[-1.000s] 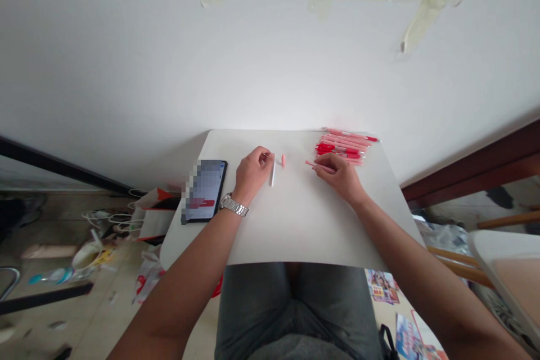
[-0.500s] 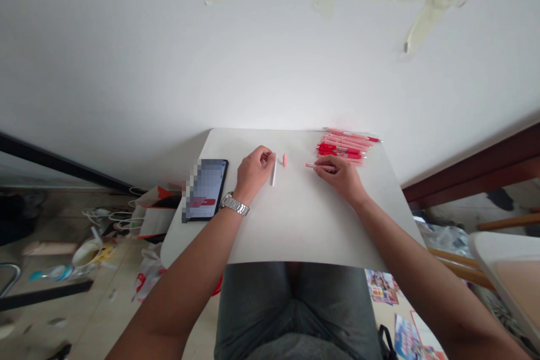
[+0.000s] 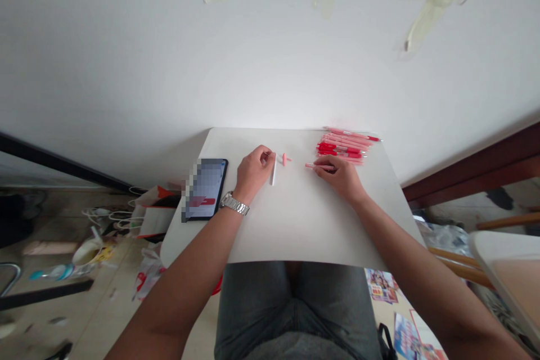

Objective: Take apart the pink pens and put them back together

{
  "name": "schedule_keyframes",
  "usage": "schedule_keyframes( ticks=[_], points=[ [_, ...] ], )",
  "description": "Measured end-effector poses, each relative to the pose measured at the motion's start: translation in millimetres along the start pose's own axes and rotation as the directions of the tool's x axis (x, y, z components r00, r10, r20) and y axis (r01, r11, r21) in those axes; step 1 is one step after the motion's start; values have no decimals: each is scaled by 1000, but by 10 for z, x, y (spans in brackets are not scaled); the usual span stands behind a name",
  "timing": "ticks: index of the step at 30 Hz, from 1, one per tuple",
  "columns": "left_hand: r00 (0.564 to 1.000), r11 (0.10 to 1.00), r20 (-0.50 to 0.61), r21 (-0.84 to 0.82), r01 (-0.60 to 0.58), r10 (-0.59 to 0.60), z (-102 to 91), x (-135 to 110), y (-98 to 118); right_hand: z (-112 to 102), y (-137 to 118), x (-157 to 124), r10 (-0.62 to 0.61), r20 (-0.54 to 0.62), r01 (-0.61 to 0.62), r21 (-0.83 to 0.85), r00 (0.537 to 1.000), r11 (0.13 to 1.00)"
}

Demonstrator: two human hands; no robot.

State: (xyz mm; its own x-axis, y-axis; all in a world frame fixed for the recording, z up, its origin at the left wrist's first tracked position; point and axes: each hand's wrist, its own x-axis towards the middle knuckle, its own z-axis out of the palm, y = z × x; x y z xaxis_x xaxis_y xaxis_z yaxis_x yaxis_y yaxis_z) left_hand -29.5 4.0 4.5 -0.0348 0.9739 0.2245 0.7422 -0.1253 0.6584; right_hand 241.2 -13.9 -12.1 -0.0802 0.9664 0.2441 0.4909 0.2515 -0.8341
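Observation:
On the small white table, my left hand is closed with its fingertips pinched on a thin part beside a white pen tube. A small pink pen piece lies just right of those fingertips. My right hand is closed around a pink pen that points left across the table. A pile of several pink and red pens lies just beyond my right hand at the table's far right corner.
A phone with a lit screen lies at the table's left edge. A white wall rises right behind the table. Bags, cables and bottles litter the floor at left; a wooden frame and a chair stand at right.
Both hands have stayed nearly still. A thin pink part now shows between my left fingertips and the small pink piece.

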Motion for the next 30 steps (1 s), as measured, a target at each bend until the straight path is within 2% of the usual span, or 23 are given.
schedule_keyframes(
  ticks=[30],
  points=[
    [1000, 1000, -3, -13, -4, 4, 12, 5, -1, 3, -24, 8, 18, -41, -19, -18, 999, 1000]
  ],
)
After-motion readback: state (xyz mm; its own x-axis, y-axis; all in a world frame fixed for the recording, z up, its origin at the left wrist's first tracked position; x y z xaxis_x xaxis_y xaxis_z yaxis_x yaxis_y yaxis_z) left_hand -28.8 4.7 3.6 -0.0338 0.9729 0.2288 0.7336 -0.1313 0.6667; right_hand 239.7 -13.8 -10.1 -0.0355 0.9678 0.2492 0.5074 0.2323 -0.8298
